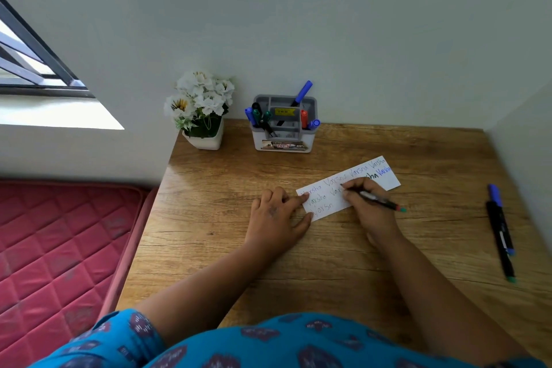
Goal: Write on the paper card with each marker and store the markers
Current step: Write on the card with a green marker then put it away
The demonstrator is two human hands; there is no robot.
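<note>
Far left I see a red mattress (56, 248) beside the table (209, 248), and a white flower pot (203, 116) at the table's back edge. Right of it stands the holder (283, 140) with several markers in it. My left hand (276, 218) lies flat and open, fingertips pinning the card's (388, 181) left end to the table. My right hand (370, 206) is closed around a marker (380, 202), its tip on the card's written lines, its green end pointing right. Well apart, near the right edge, two markers (501, 230) lie side by side.
</note>
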